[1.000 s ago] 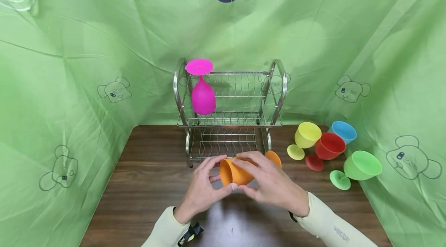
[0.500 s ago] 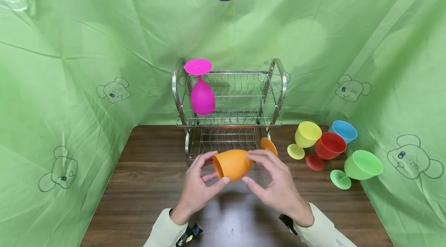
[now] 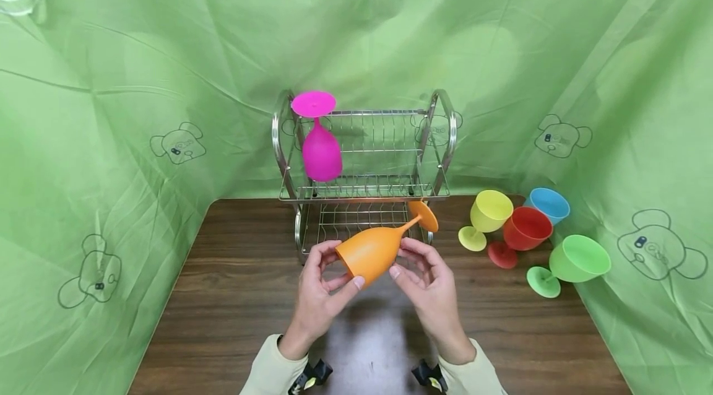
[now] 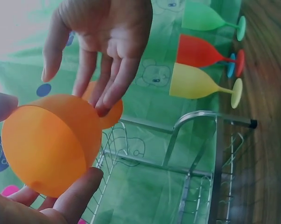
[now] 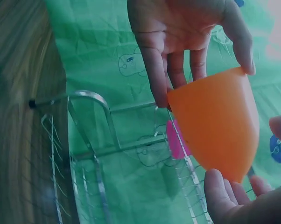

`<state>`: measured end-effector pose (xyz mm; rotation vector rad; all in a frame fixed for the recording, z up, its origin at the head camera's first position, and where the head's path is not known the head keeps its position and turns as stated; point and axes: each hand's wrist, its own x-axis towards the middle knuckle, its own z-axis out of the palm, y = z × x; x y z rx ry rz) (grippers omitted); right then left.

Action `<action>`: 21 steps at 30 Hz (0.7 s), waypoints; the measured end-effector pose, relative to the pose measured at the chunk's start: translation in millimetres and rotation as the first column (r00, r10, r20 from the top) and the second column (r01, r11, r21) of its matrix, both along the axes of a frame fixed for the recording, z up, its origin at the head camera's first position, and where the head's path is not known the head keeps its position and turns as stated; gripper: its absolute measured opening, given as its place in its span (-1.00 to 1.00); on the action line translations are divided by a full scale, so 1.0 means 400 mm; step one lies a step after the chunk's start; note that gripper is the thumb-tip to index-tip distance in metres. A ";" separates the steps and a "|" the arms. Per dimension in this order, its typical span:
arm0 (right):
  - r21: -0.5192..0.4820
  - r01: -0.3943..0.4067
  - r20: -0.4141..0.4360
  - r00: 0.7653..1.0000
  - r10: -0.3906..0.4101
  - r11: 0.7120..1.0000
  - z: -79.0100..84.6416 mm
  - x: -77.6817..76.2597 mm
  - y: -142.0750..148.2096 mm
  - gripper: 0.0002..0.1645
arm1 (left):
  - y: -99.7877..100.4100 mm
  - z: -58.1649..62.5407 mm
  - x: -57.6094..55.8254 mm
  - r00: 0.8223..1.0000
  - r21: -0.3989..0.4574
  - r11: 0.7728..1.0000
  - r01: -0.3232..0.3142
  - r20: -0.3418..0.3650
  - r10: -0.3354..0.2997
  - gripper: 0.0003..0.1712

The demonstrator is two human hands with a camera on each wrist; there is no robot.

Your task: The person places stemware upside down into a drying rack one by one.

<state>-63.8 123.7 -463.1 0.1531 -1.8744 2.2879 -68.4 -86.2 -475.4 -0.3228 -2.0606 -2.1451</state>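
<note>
An orange plastic goblet (image 3: pixel 370 251) is held in the air in front of the rack, tilted, with its rim to the lower left and its foot to the upper right. My left hand (image 3: pixel 323 296) grips it near the rim, thumb on the near side and fingers on the far side. The fingertips of my right hand (image 3: pixel 431 296) touch the lower bowl near the stem. In the right wrist view, the right thumb (image 5: pixel 279 127) stands apart from the goblet (image 5: pixel 220 123). A magenta goblet (image 3: pixel 322 150) stands upside down on the rack's upper tier, at the left.
A two-tier metal dish rack (image 3: pixel 364 199) stands at the table's back. On the right are a yellow goblet (image 3: pixel 491 212), a red goblet (image 3: pixel 527 229), a blue goblet (image 3: pixel 548 204) and a green goblet (image 3: pixel 580 259). Green cloth (image 3: pixel 111 153) encloses the wooden table (image 3: pixel 223 296).
The orange goblet has turned, its foot swinging up and away toward the rack. My right hand has slid from the bowl's side toward the stem end, while my left hand keeps its grip.
</note>
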 end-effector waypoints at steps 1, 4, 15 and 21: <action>-0.024 0.006 0.020 1.000 -0.005 1.000 -0.004 -0.002 -0.002 -0.35 | 0.001 -0.002 0.001 1.000 0.009 1.000 0.005 0.003 -0.006 -0.22; -0.104 0.001 0.064 0.998 0.006 0.995 -0.011 -0.007 -0.007 -0.34 | 0.004 -0.006 0.005 0.999 0.051 0.998 0.032 0.011 -0.033 -0.22; -0.410 -0.188 0.120 0.959 0.257 0.893 -0.034 -0.003 0.008 -0.49 | 0.011 -0.016 0.012 0.981 0.180 0.964 0.195 -0.032 -0.193 -0.28; -0.458 -0.257 0.052 0.948 0.314 0.851 -0.038 0.000 0.017 -0.47 | 0.012 -0.021 0.007 0.964 0.217 0.939 0.266 -0.070 -0.257 -0.29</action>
